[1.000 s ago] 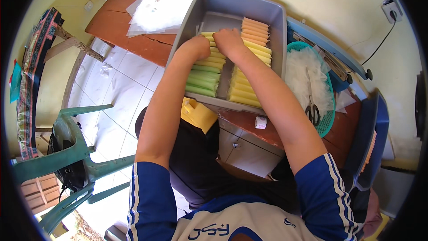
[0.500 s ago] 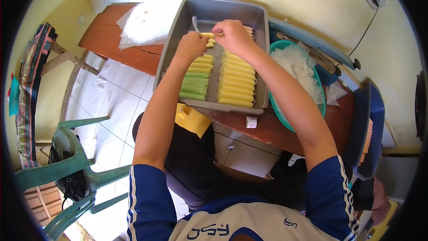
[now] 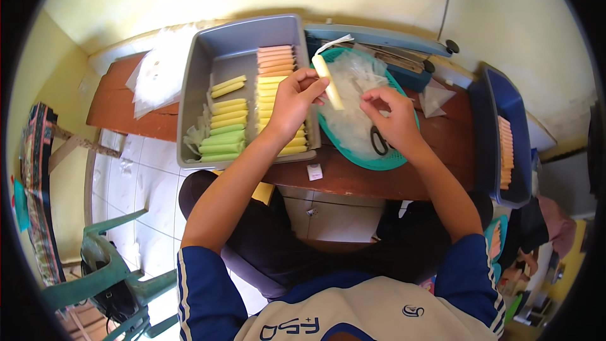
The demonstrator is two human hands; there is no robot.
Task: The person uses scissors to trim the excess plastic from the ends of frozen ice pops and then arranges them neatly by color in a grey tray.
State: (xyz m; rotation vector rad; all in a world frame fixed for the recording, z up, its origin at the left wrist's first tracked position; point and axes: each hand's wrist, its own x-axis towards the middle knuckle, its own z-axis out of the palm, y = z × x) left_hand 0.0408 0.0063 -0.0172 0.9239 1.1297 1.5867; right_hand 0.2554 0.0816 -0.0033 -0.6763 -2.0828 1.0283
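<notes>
Tube, long and yellow, is pinched by the left hand over the left side of the green basket of clear bags, while the right hand is held near it, though whether that grip is spread or pressed together cannot be told.

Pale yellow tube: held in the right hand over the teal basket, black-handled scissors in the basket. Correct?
One slip: the head view shows the left hand holding the pale yellow tube, not the right hand. It is over the teal basket, with black-handled scissors in the basket.
</notes>
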